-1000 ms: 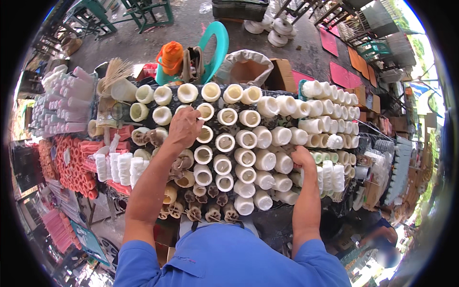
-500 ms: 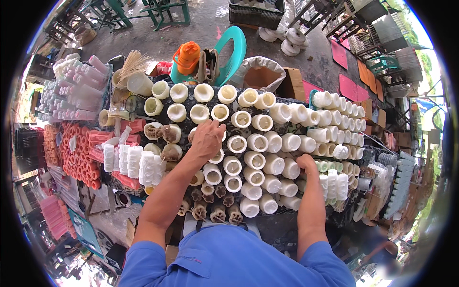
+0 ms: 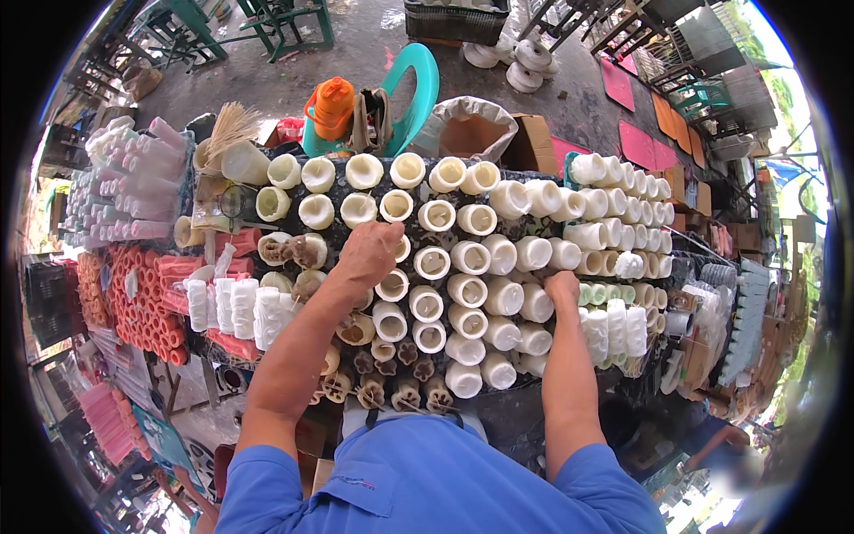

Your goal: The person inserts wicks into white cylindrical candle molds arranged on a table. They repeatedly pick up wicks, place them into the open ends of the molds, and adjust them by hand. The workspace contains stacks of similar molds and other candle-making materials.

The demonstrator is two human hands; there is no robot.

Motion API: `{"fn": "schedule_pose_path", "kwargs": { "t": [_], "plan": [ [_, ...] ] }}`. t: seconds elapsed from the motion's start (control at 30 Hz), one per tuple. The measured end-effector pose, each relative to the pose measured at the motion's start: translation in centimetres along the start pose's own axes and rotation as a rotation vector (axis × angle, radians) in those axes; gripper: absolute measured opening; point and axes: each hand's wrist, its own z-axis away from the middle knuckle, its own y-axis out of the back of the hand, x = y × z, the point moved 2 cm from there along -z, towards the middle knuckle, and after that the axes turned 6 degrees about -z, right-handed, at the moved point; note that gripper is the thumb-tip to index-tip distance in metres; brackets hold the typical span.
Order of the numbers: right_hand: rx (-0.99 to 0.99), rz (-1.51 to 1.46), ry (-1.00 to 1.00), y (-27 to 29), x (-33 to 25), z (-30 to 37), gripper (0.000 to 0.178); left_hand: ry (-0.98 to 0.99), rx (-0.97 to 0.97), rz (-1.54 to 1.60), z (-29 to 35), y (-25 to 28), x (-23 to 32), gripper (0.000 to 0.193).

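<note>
Rows of white, waxy, hollow candle cups point(image 3: 436, 262) cover the middle of the dark-covered table; several have a thin wick-like strand inside. My left hand point(image 3: 367, 256) is over the rows at centre left, its fingers curled down beside a white cup point(image 3: 396, 206). Whatever is between its fingertips is hidden. My right hand point(image 3: 561, 286) is closed like a fist among the cups at centre right, just nearer than a cup point(image 3: 564, 254) lying on its side. Its fingertips are out of sight. Brown flower-shaped hollow pieces point(image 3: 406, 396) stand at the near edge.
Coral-red tubes point(image 3: 142, 294) and wrapped pale candles point(image 3: 133, 187) are stacked at the left. White wrapped bundles point(image 3: 242, 311) lie by my left forearm. Beyond the table are a green chair point(image 3: 418, 89) with an orange jug point(image 3: 332, 109), and an open sack point(image 3: 467, 133).
The whole view has shifted slightly, so the table sits further left. My right hand has moved a little away from me along the cups. My left hand stays over nearly the same cups.
</note>
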Motion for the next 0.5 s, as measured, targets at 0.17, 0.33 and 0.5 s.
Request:
{"fn": "schedule_pose_path", "kwargs": {
  "t": [0.17,0.33,0.5],
  "plan": [
    [0.053,0.039,0.034,2.2,-0.9,2.6,0.040,-0.109,0.109,-0.134,0.2,0.9,0.0,0.009],
    [0.228,-0.147,0.312,5.7,-0.8,8.4,0.039,-0.188,0.095,-0.117,0.1,0.0,0.4,0.005],
    [-0.440,-1.172,0.277,4.3,-2.6,12.4,0.028,-0.269,0.157,-0.177,-0.4,-0.3,-0.2,0.005]
  ]
}}
